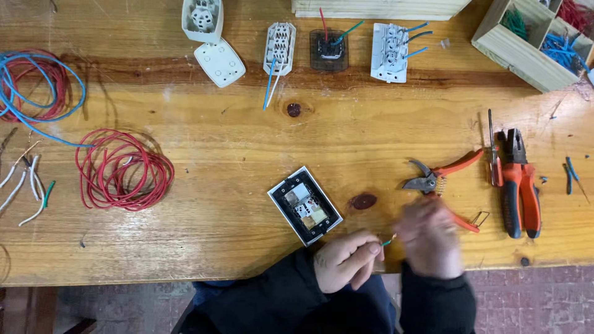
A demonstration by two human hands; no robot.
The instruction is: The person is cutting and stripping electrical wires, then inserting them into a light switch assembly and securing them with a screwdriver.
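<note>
1. The person is working the bare end of a short green wire (386, 242) at the near edge of the table (247, 148), and by my judgement the step in hand is preparing that wire end, twisting or straightening its strands.
2. The left hand (346, 260) is curling nearly closed, its thumb and forefinger pinching the wire just below the exposed tip.
3. The right hand (429, 238) is blurring with motion right beside the wire tip; its fingers are bent inward, but whether they are gripping the tip or only brushing it I cannot tell.
4. The wire is hanging in the air between the two hands, just above the table edge.
5. A black-framed switch plate (304, 205) is lying face down close to the left hand, and orange-handled pruning shears (442, 179) are lying just beyond the right hand, with orange pliers (518, 185) further right.
6. The next move, as I judge it, is calling for a steady pinch and a clean, tight wire end.
</note>
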